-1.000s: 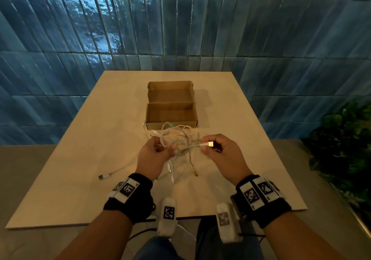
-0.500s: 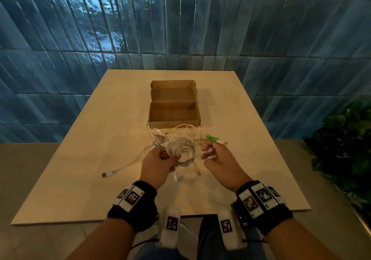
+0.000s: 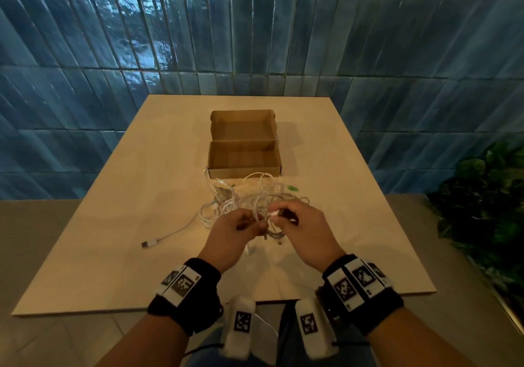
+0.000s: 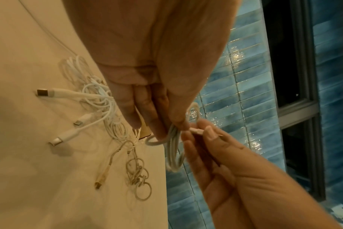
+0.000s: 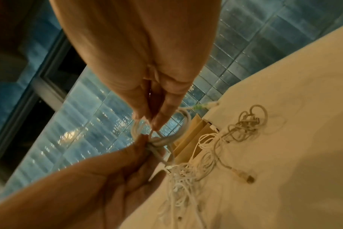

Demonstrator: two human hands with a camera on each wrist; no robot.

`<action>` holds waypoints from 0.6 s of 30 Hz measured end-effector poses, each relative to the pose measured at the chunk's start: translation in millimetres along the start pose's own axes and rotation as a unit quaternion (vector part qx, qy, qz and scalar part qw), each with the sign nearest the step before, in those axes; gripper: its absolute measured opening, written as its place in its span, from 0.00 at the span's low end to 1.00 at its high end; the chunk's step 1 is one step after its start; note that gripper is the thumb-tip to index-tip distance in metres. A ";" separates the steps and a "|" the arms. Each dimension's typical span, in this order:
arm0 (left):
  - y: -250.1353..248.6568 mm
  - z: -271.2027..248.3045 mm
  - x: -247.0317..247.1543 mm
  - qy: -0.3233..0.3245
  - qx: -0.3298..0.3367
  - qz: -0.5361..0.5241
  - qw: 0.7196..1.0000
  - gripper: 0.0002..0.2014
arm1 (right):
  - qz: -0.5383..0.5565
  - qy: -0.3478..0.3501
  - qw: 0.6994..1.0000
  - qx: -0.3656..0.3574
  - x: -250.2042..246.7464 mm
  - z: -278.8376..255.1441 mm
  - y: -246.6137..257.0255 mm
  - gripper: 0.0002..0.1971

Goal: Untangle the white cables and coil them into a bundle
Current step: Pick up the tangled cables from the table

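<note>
Since half a second ago, both hands have drawn together above the tan tabletop (image 3: 93,253). At far left one USB plug (image 3: 146,243) lies flat. Beside it, the left hand (image 3: 231,237) pinches a small round coil (image 4: 173,152) of smooth white cord; the right hand (image 3: 304,232) pinches its plug end (image 4: 196,131). Behind, the tangled white cables (image 3: 241,196) lie against one open cardboard box (image 3: 243,155).

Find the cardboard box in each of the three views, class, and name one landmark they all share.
Head: box centre, beyond the hands.
Left wrist: only a sliver shows beside the left fingers.
Right wrist: box centre, behind the coil.
Shared landmark: cable tangle on the table.
</note>
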State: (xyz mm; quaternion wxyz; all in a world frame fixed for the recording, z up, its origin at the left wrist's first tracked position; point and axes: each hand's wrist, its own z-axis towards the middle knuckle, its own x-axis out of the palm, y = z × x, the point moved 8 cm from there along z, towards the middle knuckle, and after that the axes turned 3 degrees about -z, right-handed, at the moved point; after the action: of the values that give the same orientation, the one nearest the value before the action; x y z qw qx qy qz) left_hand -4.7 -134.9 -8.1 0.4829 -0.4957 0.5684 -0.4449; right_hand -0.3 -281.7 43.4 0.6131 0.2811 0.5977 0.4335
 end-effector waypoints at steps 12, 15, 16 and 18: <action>-13.8 3.4 0.2 -0.015 -0.022 -0.184 0.983 0.07 | -0.150 0.013 0.982 -0.118 17.7 -12.4 -1.6 0.23; -13.7 4.5 0.1 -0.024 -0.028 -0.203 0.979 0.09 | -0.043 0.010 0.993 -0.109 19.1 -16.7 1.0 0.29; -13.2 4.5 -0.3 -0.029 -0.030 -0.207 0.977 0.09 | -0.025 0.001 0.994 -0.105 19.1 -17.1 2.0 0.31; -12.8 4.4 -2.1 -0.036 -0.029 -0.217 0.975 0.07 | 0.004 -0.014 0.995 -0.096 18.6 -16.6 3.5 0.33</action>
State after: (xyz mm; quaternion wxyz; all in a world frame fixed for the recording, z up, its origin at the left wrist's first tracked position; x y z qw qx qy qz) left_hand 1.5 -134.3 4.1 0.3804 -0.6370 0.4424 -0.5039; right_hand -18.9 -266.8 35.1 0.6439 0.2295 0.5434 0.4872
